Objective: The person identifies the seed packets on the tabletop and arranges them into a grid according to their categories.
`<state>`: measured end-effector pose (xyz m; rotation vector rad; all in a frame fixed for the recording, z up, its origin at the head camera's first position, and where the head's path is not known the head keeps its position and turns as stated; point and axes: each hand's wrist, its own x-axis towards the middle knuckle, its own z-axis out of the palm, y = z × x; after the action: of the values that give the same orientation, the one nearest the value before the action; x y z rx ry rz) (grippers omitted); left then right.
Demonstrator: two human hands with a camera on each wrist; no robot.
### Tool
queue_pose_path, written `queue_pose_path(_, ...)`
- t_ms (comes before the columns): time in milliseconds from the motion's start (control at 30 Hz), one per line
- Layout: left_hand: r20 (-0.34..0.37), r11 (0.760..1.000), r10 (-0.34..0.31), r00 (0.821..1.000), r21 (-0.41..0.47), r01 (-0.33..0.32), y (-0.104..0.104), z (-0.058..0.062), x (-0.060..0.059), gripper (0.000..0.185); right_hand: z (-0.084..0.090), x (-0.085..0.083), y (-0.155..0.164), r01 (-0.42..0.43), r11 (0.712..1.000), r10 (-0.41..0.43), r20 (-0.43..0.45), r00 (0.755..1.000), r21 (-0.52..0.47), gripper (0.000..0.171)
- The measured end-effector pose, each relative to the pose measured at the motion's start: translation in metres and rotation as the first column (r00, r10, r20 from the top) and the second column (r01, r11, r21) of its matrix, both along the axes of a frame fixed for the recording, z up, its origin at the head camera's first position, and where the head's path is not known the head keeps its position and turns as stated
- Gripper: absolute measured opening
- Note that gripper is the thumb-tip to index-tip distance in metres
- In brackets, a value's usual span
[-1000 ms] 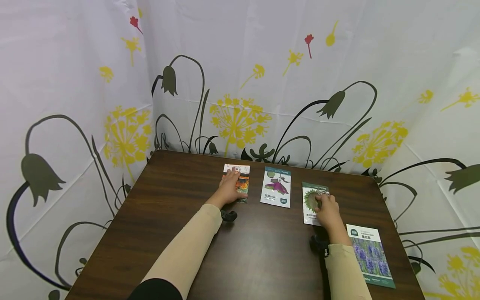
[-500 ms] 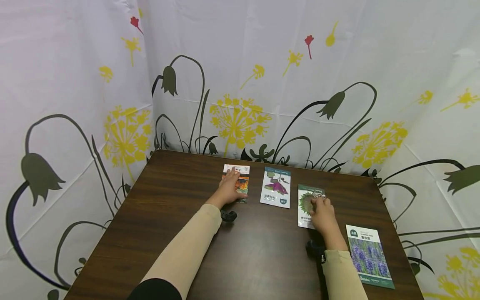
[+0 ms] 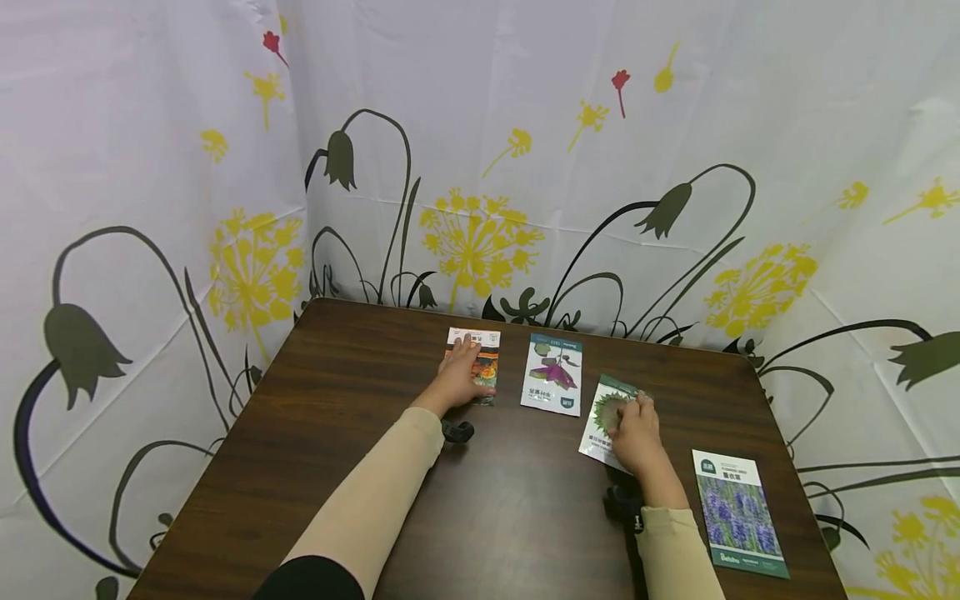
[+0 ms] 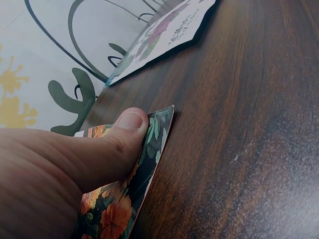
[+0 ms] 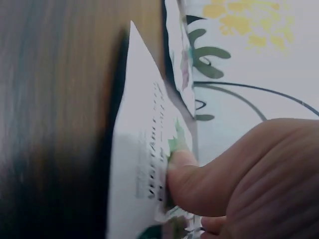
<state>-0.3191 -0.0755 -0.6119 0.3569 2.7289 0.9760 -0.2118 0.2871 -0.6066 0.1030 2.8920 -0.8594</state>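
My left hand point(image 3: 455, 377) rests on a seed packet with orange flowers point(image 3: 486, 371), fingers stretched over it. In the left wrist view the thumb point(image 4: 112, 149) lies along the packet's face near one corner. My right hand point(image 3: 637, 437) pinches a white and green seed packet point(image 3: 600, 425) with a round spiky green plant picture. That packet sits turned at an angle, and its dark shadow shows along the edge in the right wrist view. Part of it is hidden under the fingers. Between both hands lies a seed packet with a purple flower point(image 3: 552, 375).
A larger seed packet with lavender flowers point(image 3: 741, 510) lies near the right edge of the brown wooden table point(image 3: 510, 517). Behind the table hangs a white curtain point(image 3: 465, 108) printed with flowers.
My right hand has slid left and slightly toward me with the green plant packet, which has turned from nearly straight to tilted. The left hand stays where it was on the orange flower packet.
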Motion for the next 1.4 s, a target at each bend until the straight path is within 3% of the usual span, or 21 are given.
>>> queue_pose_path(233, 0.002, 1.000, 0.001, 1.000, 0.004, -0.001, 0.001, 0.000, 0.000, 0.109, 0.008, 0.005, -0.006, -0.074, 0.997, 0.073, 0.011, 0.997, 0.034, 0.047)
queue_pose_path(267, 0.002, 1.000, 0.001, 1.000, 0.005, -0.001, 0.000, 0.000, 0.000, 0.109, 0.009, 0.007, -0.006, -0.077, 0.996, 0.077, 0.004, 0.997, 0.032, 0.042)
queue_pose_path(767, 0.000, 1.000, -0.008, 1.000, -0.005, 0.008, 0.002, 0.000, -0.002, 0.109, 0.009, 0.019, -0.005, -0.081, 0.997, 0.081, -0.051, 0.995, 0.014, 0.058)
queue_pose_path(1000, 0.002, 1.000, -0.006, 1.000, 0.011, 0.006, 0.000, 0.002, -0.002, 0.109, 0.007, 0.024, -0.011, -0.083, 0.996, 0.084, -0.040, 0.996, 0.024, 0.056)
queue_pose_path(1400, 0.009, 1.000, -0.001, 1.000, -0.004, 0.001, 0.000, -0.003, -0.002, 0.109, 0.006, 0.040, -0.027, -0.114, 0.993, 0.115, -0.047, 0.992, 0.040, 0.050)
